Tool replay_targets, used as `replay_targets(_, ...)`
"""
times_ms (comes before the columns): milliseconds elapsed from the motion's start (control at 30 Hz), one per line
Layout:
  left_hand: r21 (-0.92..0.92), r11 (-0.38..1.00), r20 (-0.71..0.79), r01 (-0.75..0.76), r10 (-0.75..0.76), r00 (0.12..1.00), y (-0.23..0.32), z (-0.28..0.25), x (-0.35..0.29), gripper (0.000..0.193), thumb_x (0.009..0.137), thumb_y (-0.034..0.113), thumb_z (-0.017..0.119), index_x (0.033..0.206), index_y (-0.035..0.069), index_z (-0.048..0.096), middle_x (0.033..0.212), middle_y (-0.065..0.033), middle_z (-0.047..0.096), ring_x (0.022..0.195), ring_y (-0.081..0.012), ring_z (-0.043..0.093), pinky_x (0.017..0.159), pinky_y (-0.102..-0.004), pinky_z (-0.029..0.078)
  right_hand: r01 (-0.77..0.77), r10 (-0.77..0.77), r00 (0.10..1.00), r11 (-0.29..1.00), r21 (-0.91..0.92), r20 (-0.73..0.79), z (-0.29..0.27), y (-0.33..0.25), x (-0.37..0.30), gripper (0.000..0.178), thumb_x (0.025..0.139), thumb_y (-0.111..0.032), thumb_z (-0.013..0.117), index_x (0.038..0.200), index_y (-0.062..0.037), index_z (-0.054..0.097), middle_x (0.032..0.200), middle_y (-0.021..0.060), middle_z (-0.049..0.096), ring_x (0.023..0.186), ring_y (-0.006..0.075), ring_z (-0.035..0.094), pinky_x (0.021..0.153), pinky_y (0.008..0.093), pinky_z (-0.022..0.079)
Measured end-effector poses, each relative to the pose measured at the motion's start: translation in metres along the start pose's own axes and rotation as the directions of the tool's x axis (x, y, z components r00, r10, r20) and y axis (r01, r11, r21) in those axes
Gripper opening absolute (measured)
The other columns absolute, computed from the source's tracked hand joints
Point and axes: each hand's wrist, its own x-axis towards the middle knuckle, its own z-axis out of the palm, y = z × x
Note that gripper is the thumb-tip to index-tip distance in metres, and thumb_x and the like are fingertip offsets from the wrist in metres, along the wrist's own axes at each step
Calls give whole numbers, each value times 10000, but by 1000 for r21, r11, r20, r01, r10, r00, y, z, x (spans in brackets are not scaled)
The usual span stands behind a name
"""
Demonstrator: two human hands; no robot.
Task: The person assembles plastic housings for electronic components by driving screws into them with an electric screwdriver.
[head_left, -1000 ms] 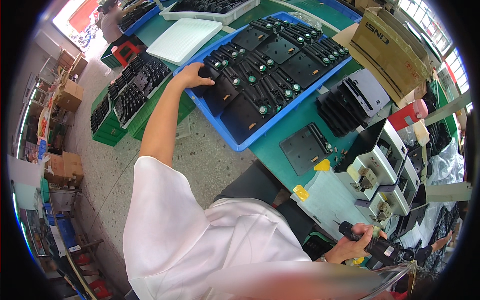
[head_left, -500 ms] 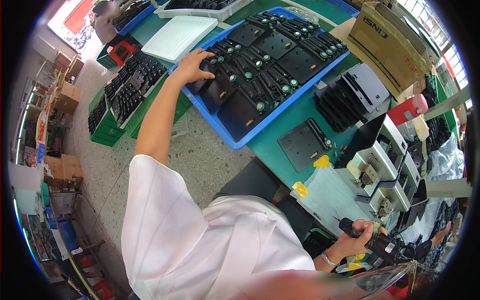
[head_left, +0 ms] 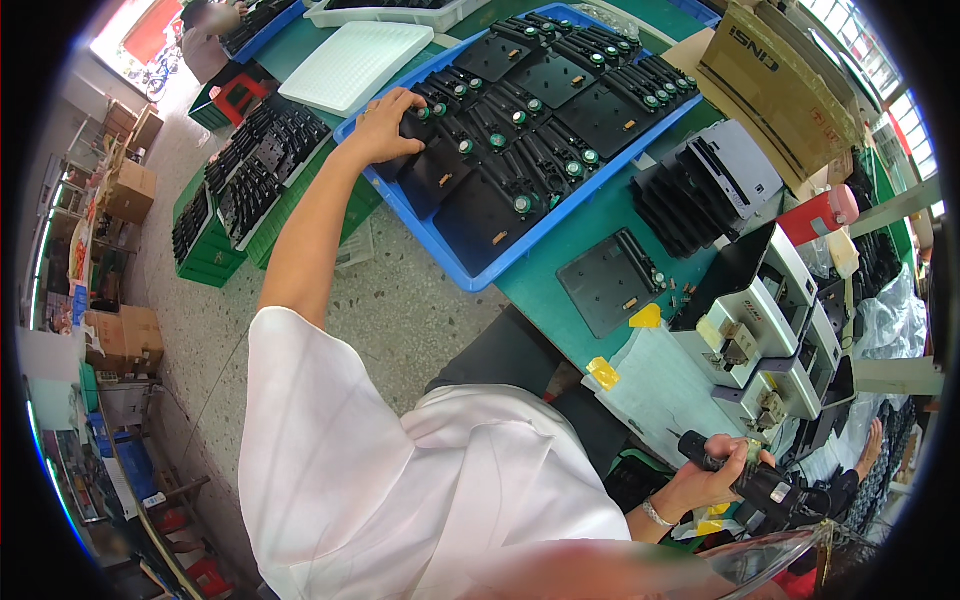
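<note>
At the left end of a blue tray (head_left: 474, 283), my left hand (head_left: 384, 130) curls its thumb and fingers around a black part of a flat plate assembly; its fingertips are partly hidden. Rows of black plate assemblies (head_left: 490, 222) with black tubes and round silver-green ends fill this tray. Down at the lower right, my right hand (head_left: 708, 484) grips a black electric screwdriver (head_left: 765, 492), its thin bit pointing left. One more black plate assembly (head_left: 608, 285) lies on the green table between the tray and the metal fixtures.
White metal fixtures (head_left: 745, 335) stand right of a pale sheet (head_left: 650, 385). Behind them are a stack of grey-and-black panels (head_left: 735, 175), a red bottle (head_left: 818, 215) and a cardboard box (head_left: 780, 90). Another person's hand (head_left: 871, 447) rests at far right. Green crates (head_left: 215, 262) sit on the floor.
My left hand stays at the tray's left end, its fingers slightly shifted on the black part. The screwdriver is nearly still. The other person's hand at far right has moved up and left.
</note>
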Motion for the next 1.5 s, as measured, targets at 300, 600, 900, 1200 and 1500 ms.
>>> replay_targets(300,-32,997,20,64,-63,998,-10,5,3,871,641,318,764,1393,156,355,1389,-188,429,1246,-418,421,1065,-445,327,-1,1,1000,1000,7,27,6,1,-1,315,815,-18,587,1084,-47,428,572,54,444,492,126,446,493,265,417)
replay_targets(600,-94,995,81,44,-36,996,-24,6,10,1064,568,381,834,1435,84,294,1442,-201,360,1313,-375,364,1098,-424,306,-20,19,999,1000,20,36,2,-4,-3,326,811,-10,592,1090,-50,429,581,53,457,496,129,458,493,270,427)
replay_targets(900,-233,967,91,-104,128,988,-47,7,15,905,611,276,858,1359,23,416,1353,-193,448,1288,-308,400,1080,-388,304,-51,57,997,990,129,-47,13,-6,21,379,789,42,612,1077,-93,406,624,74,485,498,158,508,458,283,439)
replay_targets(1200,-305,950,165,-69,124,978,-61,19,30,766,747,165,755,1401,124,357,1353,-137,452,1259,-291,412,1058,-394,325,285,-307,940,946,156,146,44,1,71,395,834,26,536,1174,-121,401,698,79,510,507,164,491,489,342,447)
replay_targets(1500,-438,891,286,117,14,958,-43,8,21,823,707,204,769,1406,163,338,1392,-113,409,1224,-325,448,1026,-404,375,258,-275,951,958,128,140,55,19,79,375,834,37,527,1167,-70,393,655,88,536,490,174,517,479,352,470)
